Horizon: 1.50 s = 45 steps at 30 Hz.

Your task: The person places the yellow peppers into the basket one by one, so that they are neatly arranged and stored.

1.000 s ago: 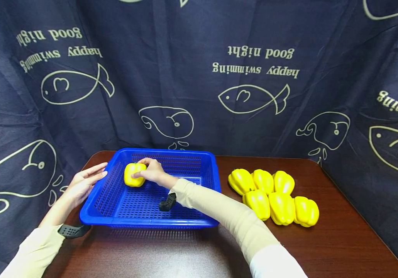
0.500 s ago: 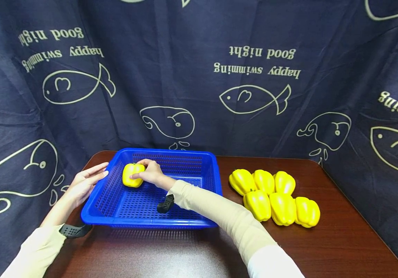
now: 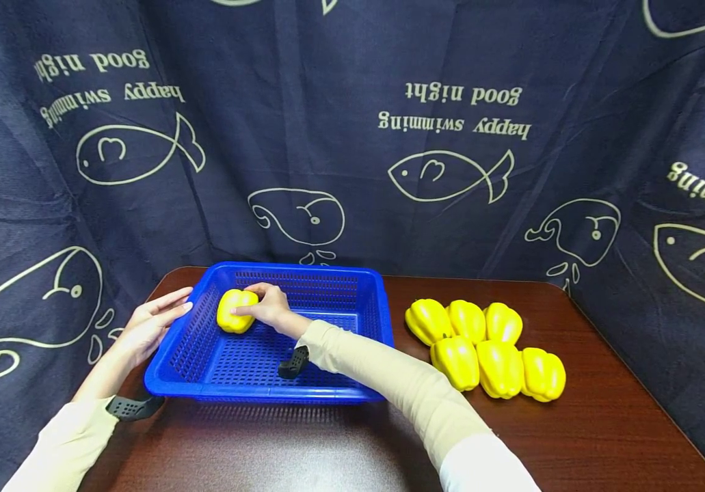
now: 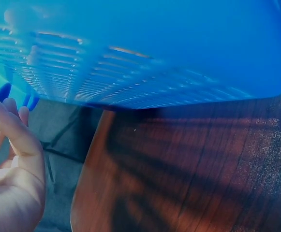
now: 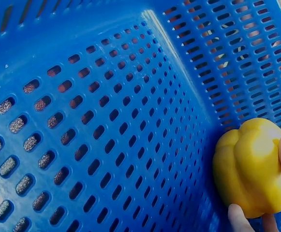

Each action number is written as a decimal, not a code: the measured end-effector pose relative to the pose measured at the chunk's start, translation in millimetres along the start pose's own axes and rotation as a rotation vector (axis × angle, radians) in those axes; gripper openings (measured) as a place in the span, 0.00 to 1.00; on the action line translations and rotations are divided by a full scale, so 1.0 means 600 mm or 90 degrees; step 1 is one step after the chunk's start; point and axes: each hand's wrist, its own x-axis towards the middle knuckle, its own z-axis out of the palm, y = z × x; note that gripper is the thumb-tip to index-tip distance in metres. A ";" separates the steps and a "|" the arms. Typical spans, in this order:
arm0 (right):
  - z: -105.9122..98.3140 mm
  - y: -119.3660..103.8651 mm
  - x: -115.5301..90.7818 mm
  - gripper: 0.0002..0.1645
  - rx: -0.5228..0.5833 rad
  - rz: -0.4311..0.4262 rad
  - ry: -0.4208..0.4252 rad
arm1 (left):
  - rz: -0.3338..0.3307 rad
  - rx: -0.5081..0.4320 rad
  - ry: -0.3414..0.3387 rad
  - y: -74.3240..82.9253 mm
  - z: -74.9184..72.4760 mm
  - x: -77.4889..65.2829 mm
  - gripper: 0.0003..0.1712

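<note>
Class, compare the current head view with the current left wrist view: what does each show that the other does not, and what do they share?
Head view only: the right hand holding a yellow pepper, and six more peppers on the table.

Left wrist view only: the outer face of the slotted side wall beside the left hand.

Both: the left hand, the blue basket, the table and part of the dark cloth.

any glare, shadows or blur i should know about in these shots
Head view: pale glare on the tabletop near the bottom edge; left wrist view: the blue basket looks hazy and soft, with dark shadows across the wood; right wrist view: a bright highlight on the yellow bell pepper.
</note>
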 end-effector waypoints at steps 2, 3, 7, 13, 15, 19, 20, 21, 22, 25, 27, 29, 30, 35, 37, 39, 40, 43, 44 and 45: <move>0.001 0.001 0.000 0.27 0.012 0.002 0.008 | 0.001 -0.002 0.000 0.000 0.000 0.000 0.18; 0.000 0.002 0.000 0.27 0.019 0.003 0.010 | 0.001 -0.003 0.000 -0.001 0.000 0.001 0.18; -0.001 0.005 0.003 0.26 0.041 0.011 0.003 | 0.003 -0.004 -0.001 -0.001 0.000 0.001 0.18; -0.011 0.003 0.008 0.26 0.049 0.004 -0.028 | 0.006 -0.007 -0.002 -0.001 0.000 0.001 0.17; -0.016 -0.001 0.009 0.26 0.044 0.000 -0.040 | 0.007 -0.008 -0.004 -0.001 0.000 0.001 0.17; -0.025 -0.009 0.009 0.26 0.021 -0.001 -0.057 | 0.012 -0.013 -0.013 -0.001 0.001 0.001 0.18; -0.027 -0.011 0.009 0.26 0.015 -0.001 -0.060 | 0.013 -0.014 -0.014 -0.001 0.001 0.001 0.18; -0.029 -0.012 0.009 0.26 0.010 0.000 -0.061 | 0.013 -0.015 -0.015 -0.001 0.001 0.001 0.18; -0.031 -0.014 0.009 0.26 0.005 0.000 -0.063 | 0.013 -0.014 -0.016 -0.001 0.001 0.001 0.18; -0.040 -0.020 0.010 0.27 -0.006 -0.005 -0.074 | 0.012 -0.014 -0.015 -0.002 0.001 0.001 0.18; -0.047 -0.025 0.012 0.27 -0.018 -0.014 -0.083 | 0.011 -0.015 -0.014 -0.002 0.000 0.002 0.18; -0.054 -0.030 0.014 0.27 -0.032 -0.027 -0.096 | 0.010 -0.017 -0.014 -0.002 -0.001 0.002 0.18; -0.058 -0.032 0.014 0.27 -0.036 -0.030 -0.103 | 0.010 -0.017 -0.014 -0.002 -0.001 0.002 0.18; -0.076 -0.040 0.017 0.27 -0.027 -0.027 -0.134 | 0.008 -0.009 -0.011 -0.003 -0.003 0.003 0.18; -0.085 -0.044 0.017 0.27 -0.018 -0.027 -0.143 | 0.007 -0.007 -0.010 -0.004 -0.004 0.003 0.18; -0.095 -0.048 0.016 0.28 -0.012 -0.036 -0.151 | 0.003 -0.005 -0.008 -0.003 -0.004 0.004 0.18; -0.100 -0.050 0.015 0.28 -0.014 -0.045 -0.152 | 0.003 -0.004 -0.008 -0.003 -0.004 0.004 0.18; -0.115 -0.055 0.011 0.29 -0.012 -0.079 -0.154 | -0.001 -0.001 -0.005 -0.003 -0.003 0.003 0.18; -0.120 -0.057 0.010 0.29 -0.011 -0.089 -0.153 | -0.003 0.001 -0.003 -0.002 -0.003 0.003 0.18; -0.124 -0.058 0.009 0.29 -0.008 -0.098 -0.151 | -0.004 0.004 -0.001 -0.002 -0.003 0.003 0.18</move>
